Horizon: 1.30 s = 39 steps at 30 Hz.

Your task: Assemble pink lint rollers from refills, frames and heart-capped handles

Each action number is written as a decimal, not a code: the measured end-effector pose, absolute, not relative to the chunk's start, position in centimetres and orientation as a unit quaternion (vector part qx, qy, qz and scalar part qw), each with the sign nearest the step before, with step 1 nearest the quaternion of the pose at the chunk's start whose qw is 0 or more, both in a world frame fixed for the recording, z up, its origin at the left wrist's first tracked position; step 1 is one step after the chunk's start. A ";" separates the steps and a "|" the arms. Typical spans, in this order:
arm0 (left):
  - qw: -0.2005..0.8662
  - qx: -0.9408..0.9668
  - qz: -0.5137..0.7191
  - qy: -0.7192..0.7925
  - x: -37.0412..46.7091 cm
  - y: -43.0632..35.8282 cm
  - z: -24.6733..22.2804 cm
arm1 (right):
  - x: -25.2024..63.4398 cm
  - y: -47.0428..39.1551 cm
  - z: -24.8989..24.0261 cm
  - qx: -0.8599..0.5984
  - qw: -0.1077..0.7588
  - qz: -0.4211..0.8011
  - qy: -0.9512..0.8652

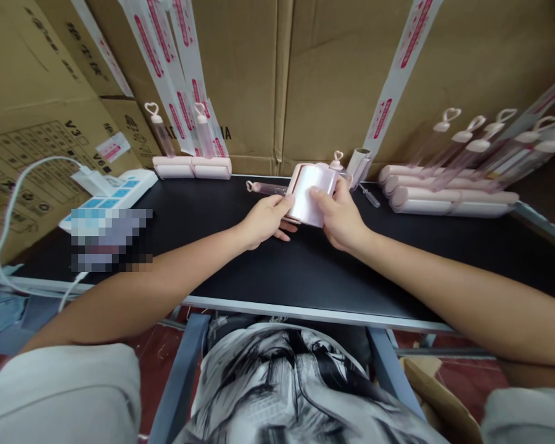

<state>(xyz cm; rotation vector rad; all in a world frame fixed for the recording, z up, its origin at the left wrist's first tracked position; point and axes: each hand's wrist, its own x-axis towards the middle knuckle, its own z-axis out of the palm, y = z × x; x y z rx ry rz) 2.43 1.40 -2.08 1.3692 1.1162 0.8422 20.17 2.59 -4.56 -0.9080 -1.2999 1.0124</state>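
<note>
Above the middle of the black table, a pale pink lint roller (308, 188) with a glossy white roll is held between both my hands. My left hand (269, 219) grips its left side, thumb on the front and other fingers partly hidden behind and below. On its right side, my right hand (345, 213) is closed, thumb pressed onto the white surface. A pink heart-shaped handle end (337, 160) shows just behind the right hand. Lying left of the roller is a clear handle with a heart tip (269, 188). A loose roll (359, 165) stands behind the right hand, near a small clear piece (370, 196).
Two lint rollers (192, 168) with upright handles stand at the back left. Several more (453, 200) are stacked at the right. A white power strip (115, 196) with a plugged-in charger and cable lies at left. Taped cardboard (240, 74) walls the table (305, 271).
</note>
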 end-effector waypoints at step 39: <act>0.209 0.823 0.238 0.471 1.7 -0.4 -2.3 | 25.1 1.5 -0.5 -0.503 0.340 0.076 -0.791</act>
